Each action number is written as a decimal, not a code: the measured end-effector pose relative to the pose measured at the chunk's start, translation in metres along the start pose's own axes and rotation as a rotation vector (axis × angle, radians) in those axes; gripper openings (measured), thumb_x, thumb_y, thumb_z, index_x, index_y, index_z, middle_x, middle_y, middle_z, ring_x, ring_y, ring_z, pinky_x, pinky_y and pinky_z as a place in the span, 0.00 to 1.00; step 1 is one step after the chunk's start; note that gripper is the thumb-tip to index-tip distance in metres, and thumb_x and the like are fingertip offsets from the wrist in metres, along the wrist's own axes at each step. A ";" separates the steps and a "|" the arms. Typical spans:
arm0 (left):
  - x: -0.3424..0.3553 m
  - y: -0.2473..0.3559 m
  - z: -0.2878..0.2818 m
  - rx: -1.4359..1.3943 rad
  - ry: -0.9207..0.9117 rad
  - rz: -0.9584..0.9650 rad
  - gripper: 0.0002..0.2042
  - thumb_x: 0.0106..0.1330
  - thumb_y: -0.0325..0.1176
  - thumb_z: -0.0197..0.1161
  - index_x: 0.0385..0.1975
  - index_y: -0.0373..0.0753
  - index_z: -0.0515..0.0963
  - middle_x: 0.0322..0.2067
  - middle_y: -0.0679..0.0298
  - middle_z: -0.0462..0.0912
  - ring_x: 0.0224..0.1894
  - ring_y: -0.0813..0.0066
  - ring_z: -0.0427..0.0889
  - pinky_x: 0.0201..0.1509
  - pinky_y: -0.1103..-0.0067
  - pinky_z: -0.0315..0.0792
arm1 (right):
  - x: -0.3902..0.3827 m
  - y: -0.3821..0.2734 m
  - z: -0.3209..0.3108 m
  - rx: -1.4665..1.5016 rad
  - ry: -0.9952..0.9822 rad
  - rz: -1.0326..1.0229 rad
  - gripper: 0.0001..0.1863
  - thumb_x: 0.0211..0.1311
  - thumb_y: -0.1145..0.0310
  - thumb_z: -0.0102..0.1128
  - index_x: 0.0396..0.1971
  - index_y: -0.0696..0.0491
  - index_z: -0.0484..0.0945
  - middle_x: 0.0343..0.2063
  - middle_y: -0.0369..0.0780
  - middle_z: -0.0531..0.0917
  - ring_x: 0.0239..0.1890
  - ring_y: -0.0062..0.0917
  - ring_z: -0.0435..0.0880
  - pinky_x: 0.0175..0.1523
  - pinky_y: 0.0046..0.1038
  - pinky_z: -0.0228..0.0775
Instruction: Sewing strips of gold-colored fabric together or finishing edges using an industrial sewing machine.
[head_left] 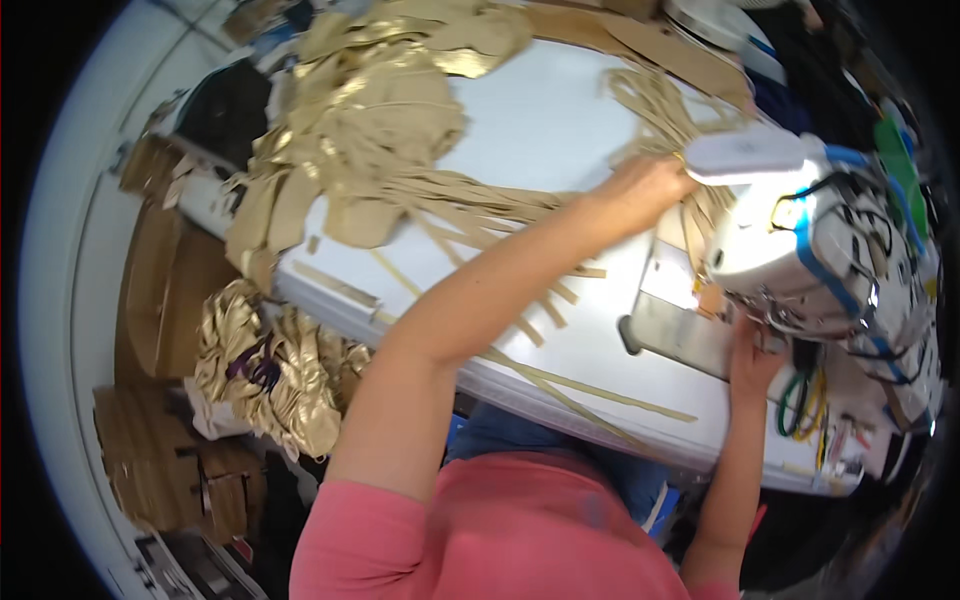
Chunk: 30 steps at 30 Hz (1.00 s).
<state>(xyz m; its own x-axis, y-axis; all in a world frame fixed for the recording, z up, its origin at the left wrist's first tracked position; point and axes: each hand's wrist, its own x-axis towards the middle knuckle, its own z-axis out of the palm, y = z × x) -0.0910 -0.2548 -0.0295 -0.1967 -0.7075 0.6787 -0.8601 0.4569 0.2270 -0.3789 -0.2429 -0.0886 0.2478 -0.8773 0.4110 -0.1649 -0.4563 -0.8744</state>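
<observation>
My left hand (648, 188) reaches across the white table to the left side of a sewing machine (790, 250). Its fingers are curled together by the machine's pale, rounded lamp-like part (745, 155). Tan fabric strips (645, 105) lie just beyond that hand, and more hang below its fingertips; what it grips is not clear. My right hand (752, 362) is low at the near side of the machine head, beside the metal plate (685, 325). A small tan piece (712, 300) lies near its fingertips under the bright light. The machine hides part of those fingers.
Gold and tan fabric pieces (390, 110) heap on the table's far left, with long strips (480, 200) trailing toward the middle. Thin strips (590, 390) lie along the near edge. More gold fabric (275, 375) sits below left, by cardboard boxes (150, 450). Green and yellow cords (800, 405) lie right.
</observation>
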 end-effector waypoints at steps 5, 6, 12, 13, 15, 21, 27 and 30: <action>-0.039 -0.007 -0.090 -0.100 -0.158 -0.199 0.09 0.56 0.27 0.60 0.37 0.40 0.80 0.38 0.59 0.81 0.40 0.59 0.79 0.45 0.69 0.74 | 0.004 -0.020 0.001 -0.055 -0.079 0.036 0.07 0.62 0.77 0.58 0.37 0.64 0.78 0.34 0.39 0.82 0.36 0.18 0.80 0.42 0.19 0.70; -0.054 -0.017 -0.115 -0.048 -0.221 -0.256 0.08 0.57 0.27 0.62 0.37 0.39 0.80 0.37 0.59 0.82 0.40 0.60 0.80 0.44 0.71 0.74 | 0.004 -0.024 0.003 -0.042 -0.087 0.058 0.06 0.63 0.77 0.57 0.36 0.64 0.77 0.34 0.39 0.82 0.35 0.17 0.79 0.41 0.18 0.70; -0.135 -0.069 -0.246 0.065 -0.203 -0.620 0.05 0.57 0.28 0.64 0.32 0.37 0.82 0.30 0.60 0.82 0.34 0.67 0.81 0.40 0.77 0.73 | 0.009 -0.042 0.005 -0.379 -0.181 -0.254 0.07 0.65 0.71 0.56 0.36 0.57 0.81 0.30 0.36 0.83 0.33 0.18 0.78 0.41 0.19 0.69; -0.137 -0.070 -0.253 0.063 -0.223 -0.693 0.05 0.57 0.28 0.65 0.32 0.37 0.82 0.30 0.62 0.82 0.34 0.69 0.80 0.39 0.77 0.73 | 0.008 -0.045 0.005 -0.380 -0.179 -0.257 0.07 0.65 0.71 0.56 0.36 0.57 0.81 0.30 0.36 0.83 0.33 0.18 0.78 0.41 0.19 0.69; -0.142 -0.071 -0.258 0.045 -0.245 -0.686 0.05 0.57 0.28 0.66 0.32 0.37 0.82 0.29 0.62 0.81 0.33 0.70 0.79 0.38 0.78 0.73 | 0.006 -0.049 0.007 -0.393 -0.172 -0.271 0.06 0.64 0.73 0.56 0.33 0.57 0.81 0.28 0.37 0.82 0.34 0.23 0.79 0.42 0.23 0.70; -0.154 -0.087 -0.246 -0.056 -0.306 -0.607 0.06 0.55 0.27 0.67 0.33 0.37 0.83 0.30 0.62 0.78 0.31 0.71 0.78 0.36 0.78 0.73 | 0.004 -0.072 0.019 -0.508 -0.240 -0.491 0.03 0.60 0.75 0.57 0.30 0.56 0.80 0.22 0.39 0.79 0.30 0.29 0.74 0.38 0.29 0.64; -0.154 -0.090 -0.241 -0.132 -0.336 -0.662 0.07 0.54 0.25 0.68 0.33 0.35 0.82 0.34 0.64 0.77 0.33 0.77 0.79 0.36 0.81 0.73 | -0.006 -0.100 0.043 -0.372 -0.291 -0.518 0.02 0.55 0.76 0.59 0.25 0.55 0.79 0.17 0.38 0.75 0.21 0.29 0.70 0.36 0.30 0.61; -0.148 -0.083 -0.239 -0.199 -0.317 -0.674 0.06 0.55 0.25 0.68 0.32 0.33 0.81 0.34 0.65 0.78 0.32 0.80 0.79 0.37 0.82 0.74 | -0.010 -0.113 0.059 -0.299 -0.330 -0.498 0.04 0.57 0.77 0.56 0.26 0.58 0.79 0.19 0.41 0.77 0.21 0.32 0.72 0.36 0.30 0.63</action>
<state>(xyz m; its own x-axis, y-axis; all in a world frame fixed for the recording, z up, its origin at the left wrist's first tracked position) 0.1218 -0.0592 0.0183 0.1884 -0.9743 0.1235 -0.7468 -0.0605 0.6623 -0.3062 -0.1735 -0.0090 0.6337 -0.4814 0.6055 -0.2008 -0.8583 -0.4722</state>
